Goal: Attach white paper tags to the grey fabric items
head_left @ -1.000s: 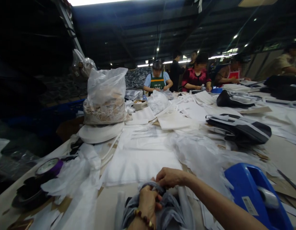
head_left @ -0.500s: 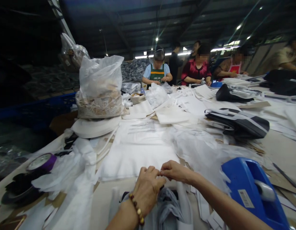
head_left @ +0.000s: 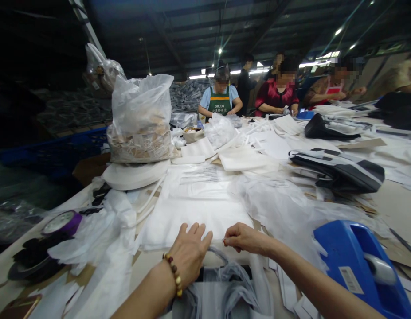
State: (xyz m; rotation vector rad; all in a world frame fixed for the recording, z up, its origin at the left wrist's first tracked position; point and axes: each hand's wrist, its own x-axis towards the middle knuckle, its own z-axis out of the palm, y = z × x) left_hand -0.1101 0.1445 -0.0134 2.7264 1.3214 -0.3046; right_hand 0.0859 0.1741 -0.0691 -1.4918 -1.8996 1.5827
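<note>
Small ceiling lamps (head_left: 220,51) and bright strips far behind give a dim, uneven light with flare streaks, the white sheets (head_left: 195,208) on the tabletop (head_left: 396,208) glare a little, the left side is nearly black, and the wide lens bends the edges, perhaps softly blurred.

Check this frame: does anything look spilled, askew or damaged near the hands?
Nothing looks damaged. The left hand and right hand rest at a white bag, amid loosely strewn white sheets and crumpled tissue.
</note>
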